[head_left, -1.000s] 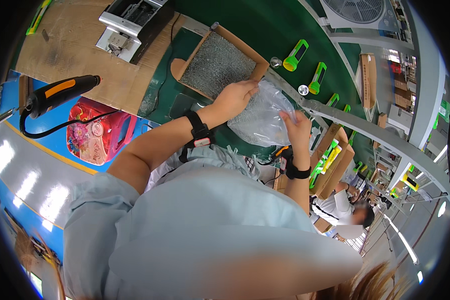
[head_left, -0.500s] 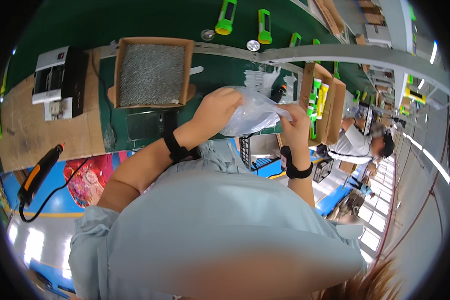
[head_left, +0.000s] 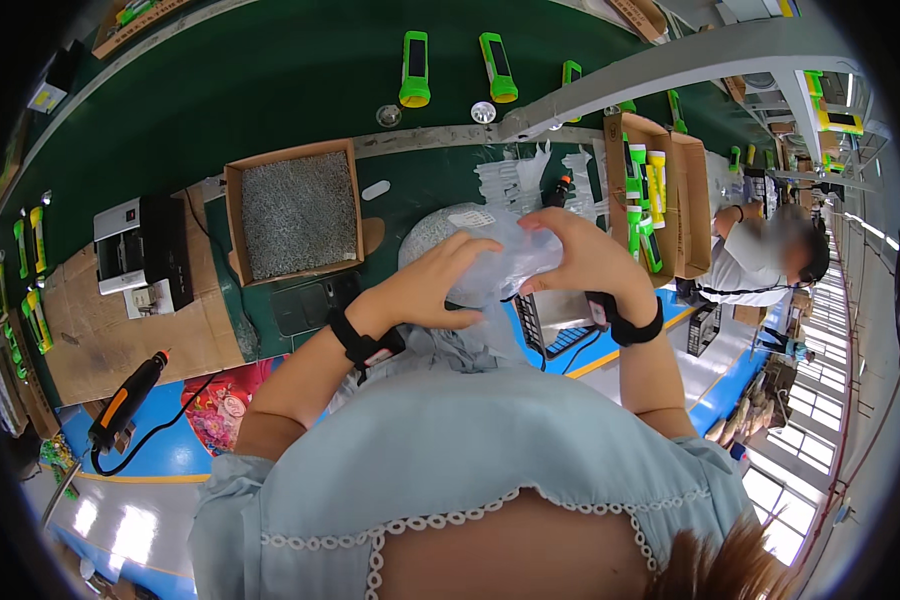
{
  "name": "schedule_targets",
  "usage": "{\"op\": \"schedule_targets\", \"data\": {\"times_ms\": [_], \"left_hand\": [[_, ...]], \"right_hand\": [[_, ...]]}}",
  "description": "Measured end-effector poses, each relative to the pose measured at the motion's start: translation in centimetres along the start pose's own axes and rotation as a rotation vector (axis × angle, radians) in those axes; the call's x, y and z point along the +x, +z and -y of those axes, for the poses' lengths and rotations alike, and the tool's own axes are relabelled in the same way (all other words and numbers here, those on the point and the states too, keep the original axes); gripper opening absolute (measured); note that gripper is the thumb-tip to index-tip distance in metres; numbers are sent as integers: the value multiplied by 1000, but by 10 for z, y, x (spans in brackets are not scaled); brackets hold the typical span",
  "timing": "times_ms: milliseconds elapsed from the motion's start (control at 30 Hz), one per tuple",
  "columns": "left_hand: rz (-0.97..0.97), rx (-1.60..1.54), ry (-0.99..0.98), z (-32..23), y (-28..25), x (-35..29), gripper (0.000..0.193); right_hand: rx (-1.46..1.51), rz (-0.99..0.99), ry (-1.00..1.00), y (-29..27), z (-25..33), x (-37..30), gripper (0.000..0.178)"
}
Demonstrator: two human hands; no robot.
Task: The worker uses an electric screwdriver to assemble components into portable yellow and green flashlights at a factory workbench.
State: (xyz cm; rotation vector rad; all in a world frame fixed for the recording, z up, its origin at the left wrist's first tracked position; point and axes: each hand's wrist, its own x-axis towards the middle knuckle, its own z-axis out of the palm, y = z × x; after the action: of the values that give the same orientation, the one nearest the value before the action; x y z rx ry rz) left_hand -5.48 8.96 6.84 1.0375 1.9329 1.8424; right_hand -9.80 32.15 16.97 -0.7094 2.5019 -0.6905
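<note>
A clear plastic bag stands bunched at the table's near edge, with small greyish pieces showing through its left part. My left hand curves round its near left side, thumb and fingers wide apart on the plastic. From the right, my right hand cups the bunched upper part between thumb and fingers. What exactly lies inside is too blurred to name. Left of the bag is an open carton full of small silvery metal parts like screws. A dark phone lies between that carton and my left wrist.
An orange-and-black electric screwdriver hangs at the left with its cable. Behind it is a black-and-white device. A carton at right holds green and yellow flashlights. Green flashlights stand farther back, below a grey metal beam. A co-worker sits at right.
My hands have gone from pinching the bag's raised edge to cupping its sides with fingers spread. The bag has sunk and bunched together. The whole view has shifted with my head.
</note>
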Motion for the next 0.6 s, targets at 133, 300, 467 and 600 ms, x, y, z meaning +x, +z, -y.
{"op": "schedule_targets", "data": {"times_ms": [133, 300, 467, 600], "left_hand": [[-209, 263, -94, 7, 19, 10, 61], [-296, 541, 88, 46, 34, 22, 27], [-196, 532, 60, 48, 40, 4, 18], [-25, 373, 20, 16, 35, -15, 23]], "right_hand": [[-418, 558, 247, 21, -7, 33, 95], [-551, 467, 256, 73, -36, 43, 82], [-342, 241, 119, 96, -31, 16, 37], [-178, 254, 127, 116, -10, -8, 22]]}}
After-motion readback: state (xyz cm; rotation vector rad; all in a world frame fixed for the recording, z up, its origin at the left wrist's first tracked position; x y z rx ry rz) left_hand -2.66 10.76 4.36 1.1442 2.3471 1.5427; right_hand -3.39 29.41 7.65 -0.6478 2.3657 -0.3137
